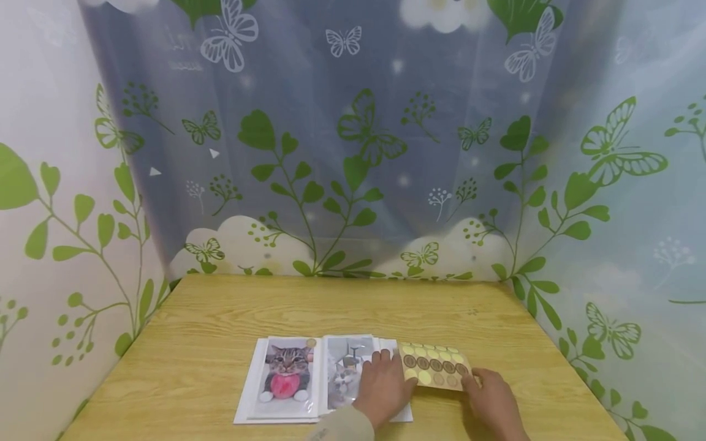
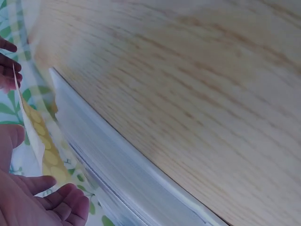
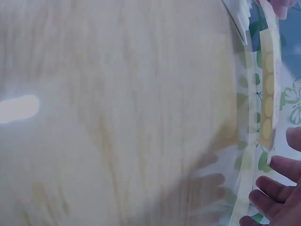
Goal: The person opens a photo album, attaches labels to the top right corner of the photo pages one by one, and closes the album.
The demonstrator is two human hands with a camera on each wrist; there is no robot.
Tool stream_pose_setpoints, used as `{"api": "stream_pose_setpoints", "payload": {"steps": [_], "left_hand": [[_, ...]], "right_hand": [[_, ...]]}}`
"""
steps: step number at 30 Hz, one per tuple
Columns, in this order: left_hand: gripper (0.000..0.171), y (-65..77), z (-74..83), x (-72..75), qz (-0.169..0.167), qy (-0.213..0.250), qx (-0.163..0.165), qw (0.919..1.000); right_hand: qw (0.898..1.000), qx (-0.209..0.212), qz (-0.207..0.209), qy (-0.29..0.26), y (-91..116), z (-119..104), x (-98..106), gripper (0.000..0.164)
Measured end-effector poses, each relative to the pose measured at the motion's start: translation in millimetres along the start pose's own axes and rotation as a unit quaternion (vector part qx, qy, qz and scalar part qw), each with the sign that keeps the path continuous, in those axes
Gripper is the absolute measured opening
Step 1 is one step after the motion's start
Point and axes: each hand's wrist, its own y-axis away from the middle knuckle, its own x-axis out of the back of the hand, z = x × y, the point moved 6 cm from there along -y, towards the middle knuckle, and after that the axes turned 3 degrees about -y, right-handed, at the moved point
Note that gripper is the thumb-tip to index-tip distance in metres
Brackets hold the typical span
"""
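While the right hand (image 1: 494, 399) pinches the sticker sheet (image 1: 436, 364) by its right edge, the left hand (image 1: 383, 387) adjoins its left edge over the photo album (image 1: 250, 395), grip indeterminable.

The right hand (image 1: 494, 398) pinches the sticker sheet (image 1: 437, 367) at its right edge; the left hand (image 1: 383, 386) is at its left edge, thumb by the lower corner, grip unclear.
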Motion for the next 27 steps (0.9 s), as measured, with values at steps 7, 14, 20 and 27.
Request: {"api": "stream_pose_setpoints", "payload": {"steps": [7,14,20,27], "left_hand": [[0.059,-3.9,-5.5,5.6,0.013,0.104,0.024,0.9941],[0.062,-6.9,-12.4,5.8,0.012,0.229,0.056,0.9718],[0.059,-6.7,-17.2,8.7,0.019,0.326,0.065,0.9429],[0.057,-6.9,-21.2,10.3,0.027,0.396,0.070,0.9150]], "right_hand": [[0.998,-0.026,0.012,-0.052,1,-4,1,0.050],[0.995,-0.040,0.031,-0.084,2,-6,-1,0.046],[0.993,-0.048,0.035,-0.107,1,-7,-3,0.045],[0.991,-0.058,0.038,-0.111,0,-10,-3,0.048]]}}
